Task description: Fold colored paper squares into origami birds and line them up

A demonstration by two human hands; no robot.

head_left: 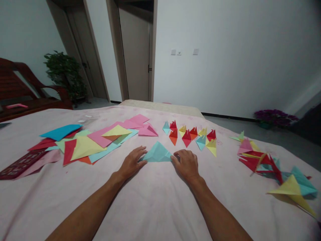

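A light blue sheet of origami paper [157,153], folded into a triangle with its point facing away from me, lies on the pink cloth. At its left corner my left hand [132,161] pinches the paper between thumb and fingers. The opposite corner is held by my right hand [186,164], thumb on the edge and fingers curled. Just beyond the right hand stand several small folded paper cranes [187,138] in red, yellow, orange and blue. A pink folded paper piece [147,130] lies beyond the left hand.
Loose coloured paper sheets [86,147] spread across the left, near a dark red patterned packet [21,164]. A heap of larger folded paper pieces [265,164] sits at the right. Past the cloth [155,207] are a wooden bench [37,97], a potted plant [64,73] and doors.
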